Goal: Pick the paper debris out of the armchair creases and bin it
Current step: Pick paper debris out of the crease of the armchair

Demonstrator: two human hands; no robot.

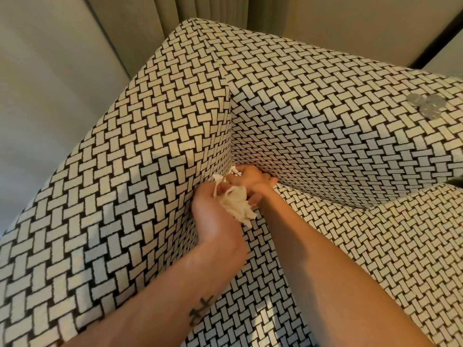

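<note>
Deep by the armchair crease [231, 146], left fingers [255, 199] round a paper wad [236, 205] (right fingers' [246, 172] grip unclear).

Warm, dim light; wide-angle bending at the edges; slightly soft focus.

Right hand [250, 180] half-hidden in crease [298, 189]

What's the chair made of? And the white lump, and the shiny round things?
Armchair: woven cloth, matt, cream-and-black basket pattern with fuzzy edges. White lump in the left hand: soft tissue paper probably, crumpled and torn. Round things: likely metal coins, silvery and shiny.
</note>
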